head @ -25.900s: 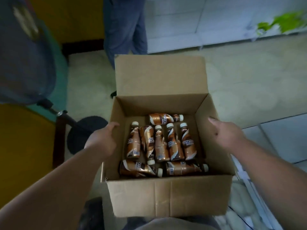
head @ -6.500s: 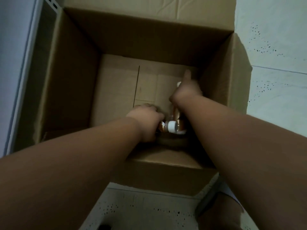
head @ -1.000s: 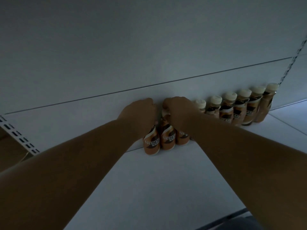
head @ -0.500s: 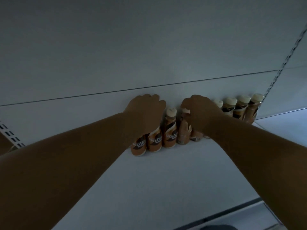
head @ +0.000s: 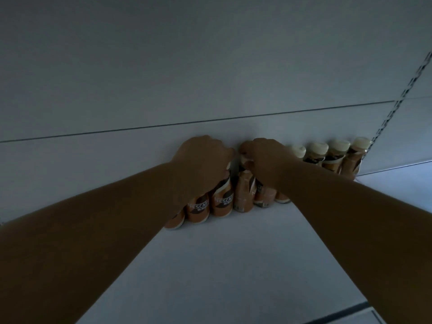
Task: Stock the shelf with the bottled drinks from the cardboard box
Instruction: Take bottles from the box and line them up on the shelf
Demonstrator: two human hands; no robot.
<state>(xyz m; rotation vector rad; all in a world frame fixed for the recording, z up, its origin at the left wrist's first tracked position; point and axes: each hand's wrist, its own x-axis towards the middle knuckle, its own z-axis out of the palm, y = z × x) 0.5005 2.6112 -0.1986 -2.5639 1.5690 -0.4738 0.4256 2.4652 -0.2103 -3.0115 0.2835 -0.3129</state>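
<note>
Both curled over upright coffee bottles (head: 222,202) against shelf (head: 210,265) back: left hand (head: 201,160) leftward, right hand (head: 264,160) on adjacent cap

Above the board you are working on, you see the pale underside of the shelf above (head: 210,54) filling the top of the view, flat and bare, dim in the low light. Behind runs a white back panel (head: 93,157), with a thin dark seam (head: 187,123) crossing it from left to right, rising slightly toward the right. At your far right a slotted metal upright (head: 402,94) slants up along the panel, its row of slots blurred. Low at the right corner you see a dark strip (head: 350,312); what it is cannot be told.
</note>
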